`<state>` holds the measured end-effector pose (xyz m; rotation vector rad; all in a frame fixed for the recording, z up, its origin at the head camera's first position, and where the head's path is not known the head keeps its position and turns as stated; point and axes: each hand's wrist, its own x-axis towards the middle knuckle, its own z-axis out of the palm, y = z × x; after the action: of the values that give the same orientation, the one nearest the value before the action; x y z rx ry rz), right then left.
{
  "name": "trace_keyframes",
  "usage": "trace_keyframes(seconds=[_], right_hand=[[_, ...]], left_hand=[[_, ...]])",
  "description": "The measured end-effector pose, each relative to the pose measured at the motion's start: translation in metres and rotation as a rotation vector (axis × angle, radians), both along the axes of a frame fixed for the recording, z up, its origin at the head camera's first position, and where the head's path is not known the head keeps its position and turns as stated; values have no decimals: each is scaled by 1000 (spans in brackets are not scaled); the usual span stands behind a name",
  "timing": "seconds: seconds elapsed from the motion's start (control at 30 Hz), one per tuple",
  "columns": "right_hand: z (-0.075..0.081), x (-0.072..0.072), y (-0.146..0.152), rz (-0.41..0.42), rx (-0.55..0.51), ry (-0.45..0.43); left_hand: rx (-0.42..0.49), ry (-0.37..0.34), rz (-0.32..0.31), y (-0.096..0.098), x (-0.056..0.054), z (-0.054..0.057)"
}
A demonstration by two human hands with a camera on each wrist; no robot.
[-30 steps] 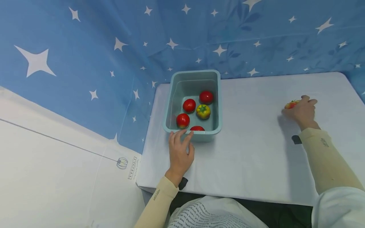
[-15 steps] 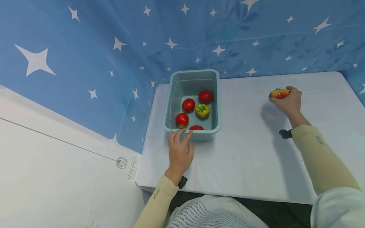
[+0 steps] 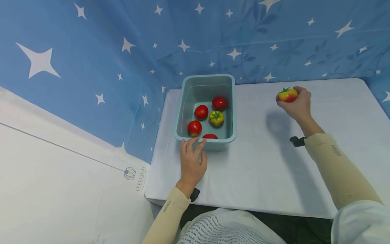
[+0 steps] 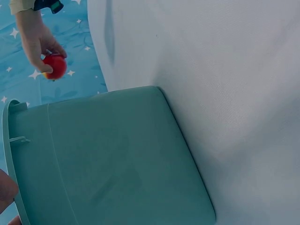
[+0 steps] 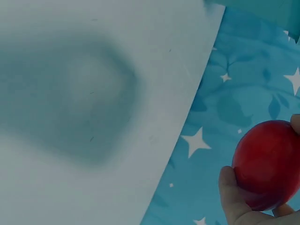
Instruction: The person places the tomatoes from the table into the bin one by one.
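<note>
My right hand (image 3: 300, 104) holds a red and yellow tomato (image 3: 287, 95) with a green leafy top, raised over the right side of the table. Thumb and fingers grip its sides, and in the right wrist view its glossy red underside (image 5: 267, 164) faces the camera. My left hand (image 3: 192, 164) rests its fingertips on the near rim of a blue-green plastic bin (image 3: 233, 125). Inside the bin lie several red tomatoes (image 3: 201, 112) and a yellow one (image 3: 216, 118) with a green star-shaped top. The near wall partly hides one red tomato (image 3: 210, 136).
The bin stands at the left back of a table with a white cloth (image 3: 256, 169). Behind it hangs a blue curtain (image 3: 207, 37) with white stars, which also runs along the left. The table's front edge lies close to the person's body.
My right hand has lifted the tomato off the table at the right and carried it leftward and slightly back. My left hand has stayed at the bin's rim.
</note>
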<state>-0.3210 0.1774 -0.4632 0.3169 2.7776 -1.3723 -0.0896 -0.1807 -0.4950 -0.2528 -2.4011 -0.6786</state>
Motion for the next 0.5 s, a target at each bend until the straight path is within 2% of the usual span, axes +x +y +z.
trace_keyframes(seconds=[0.5], right_hand=[[17, 8, -40, 64, -44, 95]], left_hand=[[6, 0, -2, -2, -1, -1]])
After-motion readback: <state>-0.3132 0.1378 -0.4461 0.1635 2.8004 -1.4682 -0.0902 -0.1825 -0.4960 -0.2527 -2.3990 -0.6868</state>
